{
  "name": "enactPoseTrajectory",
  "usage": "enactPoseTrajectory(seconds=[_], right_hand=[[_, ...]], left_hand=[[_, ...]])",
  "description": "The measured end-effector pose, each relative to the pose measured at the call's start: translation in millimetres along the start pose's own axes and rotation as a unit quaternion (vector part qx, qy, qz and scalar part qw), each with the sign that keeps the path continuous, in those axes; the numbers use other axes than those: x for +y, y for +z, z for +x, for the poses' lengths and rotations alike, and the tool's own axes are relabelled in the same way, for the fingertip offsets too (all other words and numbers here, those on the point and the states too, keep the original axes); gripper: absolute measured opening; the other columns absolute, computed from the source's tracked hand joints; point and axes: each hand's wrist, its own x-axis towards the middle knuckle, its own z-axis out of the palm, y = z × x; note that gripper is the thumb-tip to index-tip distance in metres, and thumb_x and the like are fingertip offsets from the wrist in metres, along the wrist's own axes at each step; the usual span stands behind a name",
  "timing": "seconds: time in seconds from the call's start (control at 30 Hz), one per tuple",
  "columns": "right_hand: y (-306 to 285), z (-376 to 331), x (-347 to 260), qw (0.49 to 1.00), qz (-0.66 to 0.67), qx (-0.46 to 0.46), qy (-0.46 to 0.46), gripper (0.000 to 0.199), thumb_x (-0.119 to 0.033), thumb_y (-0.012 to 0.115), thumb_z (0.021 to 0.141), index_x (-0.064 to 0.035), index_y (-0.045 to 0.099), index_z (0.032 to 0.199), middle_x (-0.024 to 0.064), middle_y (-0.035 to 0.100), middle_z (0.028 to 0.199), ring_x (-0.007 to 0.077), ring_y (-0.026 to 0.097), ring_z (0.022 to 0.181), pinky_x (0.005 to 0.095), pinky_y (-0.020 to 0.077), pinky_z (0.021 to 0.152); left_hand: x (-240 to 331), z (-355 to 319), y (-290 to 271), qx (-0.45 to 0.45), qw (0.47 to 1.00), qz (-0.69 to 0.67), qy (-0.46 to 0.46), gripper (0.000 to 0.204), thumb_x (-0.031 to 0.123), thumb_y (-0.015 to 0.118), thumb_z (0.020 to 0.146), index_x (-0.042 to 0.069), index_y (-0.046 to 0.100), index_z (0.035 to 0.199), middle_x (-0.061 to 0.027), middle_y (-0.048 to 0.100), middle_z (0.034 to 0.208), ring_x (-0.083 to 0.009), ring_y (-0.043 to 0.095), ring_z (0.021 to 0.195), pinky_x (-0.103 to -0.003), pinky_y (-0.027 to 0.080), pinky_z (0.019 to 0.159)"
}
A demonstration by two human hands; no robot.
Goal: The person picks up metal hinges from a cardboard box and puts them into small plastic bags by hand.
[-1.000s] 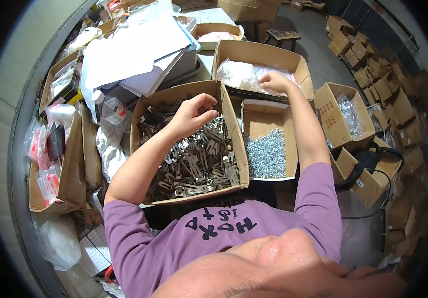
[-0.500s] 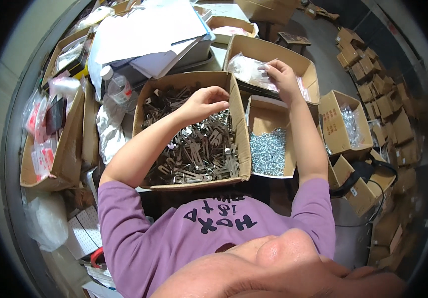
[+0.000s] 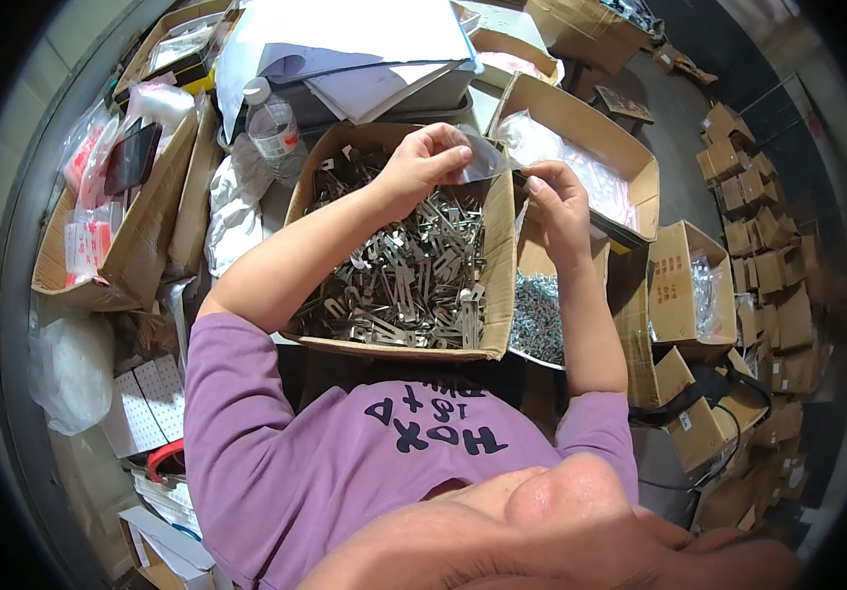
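A small clear plastic bag (image 3: pixel 483 158) is stretched between my hands, over the far right corner of a cardboard box (image 3: pixel 404 344). Its left side is pinched by my left hand (image 3: pixel 425 165), above a heap of flat metal brackets (image 3: pixel 413 265) with slots. The fingers of my right hand (image 3: pixel 559 205) are closed on the bag's other edge. Under my right forearm, partly hidden, lies a smaller box of silvery screws (image 3: pixel 538 317). Beyond my right hand, a long carton (image 3: pixel 640 187) holds more clear plastic bags (image 3: pixel 595 182).
White papers (image 3: pixel 345 44) lie on a grey bin at the back. A plastic bottle (image 3: pixel 274 128) stands beside the bracket box. At the left, a carton (image 3: pixel 138 246) holds bags and a dark phone (image 3: pixel 132 159). Another carton (image 3: pixel 674 285) stands at the right; many small boxes (image 3: pixel 767 246) lie beyond.
My right hand has come back from the long carton with a plastic bag. My left hand has moved up and right and now grips the bag too. The view has shifted.
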Motion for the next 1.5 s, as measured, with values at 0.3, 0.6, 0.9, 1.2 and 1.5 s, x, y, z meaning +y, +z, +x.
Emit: enactPoseTrajectory(seconds=[0.3, 0.6, 0.9, 1.2, 1.5], right_hand=[[-2.2, -3.0, 2.8, 1.0, -0.024, -0.004, -0.005, 0.016, -0.008, 0.062, 0.084, -0.0012, 0.059, 0.098, 0.0014, 0.058, 0.094, 0.0075, 0.052, 0.087, 0.0217, 0.0403, 0.08], [7.2, -7.3, -2.9, 0.998, -0.051, -0.029, -0.033, 0.014, -0.006, 0.061, 0.085, -0.001, 0.058, 0.098, 0.0003, 0.058, 0.094, 0.0054, 0.053, 0.082, 0.02, 0.0427, 0.074], [16.3, -10.3, -6.5, 0.969, -0.194, -0.063, -0.137, 0.017, -0.006, 0.065, 0.079, -0.0022, 0.062, 0.095, 0.0018, 0.059, 0.092, 0.0069, 0.05, 0.076, 0.0209, 0.0399, 0.066], [29.3, -16.8, -16.5, 0.902, -0.395, -0.128, -0.118, 0.033, -0.021, 0.068, 0.074, -0.0043, 0.065, 0.102, 0.0139, 0.062, 0.106, 0.0276, 0.051, 0.094, 0.0367, 0.0405, 0.089], [41.3, -17.5, -21.7, 0.837, -0.487, -0.234, -0.082, 0.037, -0.024, 0.069, 0.073, -0.0042, 0.065, 0.103, 0.018, 0.052, 0.122, 0.0338, 0.043, 0.11, 0.0436, 0.0359, 0.095]], left_hand=[[9.1, 0.3, 1.6, 0.05, 0.991, 0.12, -0.041, 0.026, 0.014, 0.06, 0.09, -0.001, 0.058, 0.11, 0.0009, 0.057, 0.08, -0.0046, 0.049, 0.064, -0.017, 0.04, 0.059], [10.8, -6.8, 12.8, 0.037, 0.967, 0.253, -0.015, 0.019, 0.014, 0.071, 0.082, 0.001, 0.059, 0.074, -0.0006, 0.06, 0.067, -0.0049, 0.055, 0.059, -0.02, 0.045, 0.053], [7.6, -6.4, 9.9, -0.014, 0.925, 0.38, 0.01, 0.017, 0.014, 0.071, 0.079, 0.002, 0.069, 0.089, -0.006, 0.066, 0.075, -0.0076, 0.054, 0.061, -0.025, 0.046, 0.057], [12.0, -11.7, 18.2, -0.066, 0.863, 0.49, 0.106, 0.026, 0.009, 0.076, 0.068, 0.004, 0.066, 0.092, -0.0105, 0.061, 0.085, -0.0221, 0.061, 0.079, -0.032, 0.05, 0.072], [0.4, -9.6, 16.7, -0.078, 0.744, 0.607, 0.268, 0.039, 0.009, 0.071, 0.068, 0.006, 0.056, 0.104, -0.0128, 0.06, 0.103, -0.0293, 0.056, 0.102, -0.042, 0.043, 0.09]])
